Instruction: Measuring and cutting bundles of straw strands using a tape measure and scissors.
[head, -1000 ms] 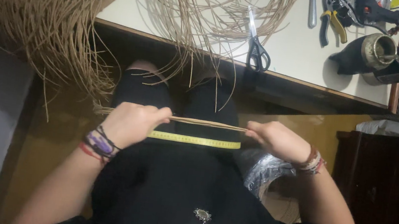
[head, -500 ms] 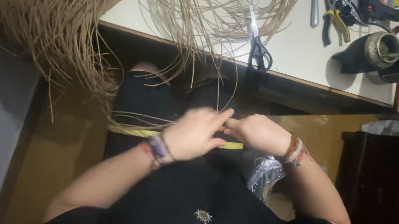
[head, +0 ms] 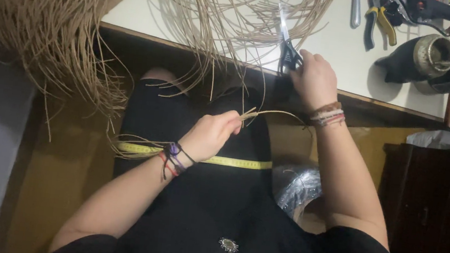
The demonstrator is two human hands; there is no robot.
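Over your lap, your left hand (head: 210,136) pinches a folded bundle of reed strands (head: 257,113) above the yellow tape measure (head: 235,161); at the table edge (head: 386,102), your right hand (head: 312,77) closes around the scissors (head: 286,43).

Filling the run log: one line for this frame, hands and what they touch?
left hand: pinching bundle of tan strands over lap | right hand: on scissors at table edge | yellow tape measure: across thighs
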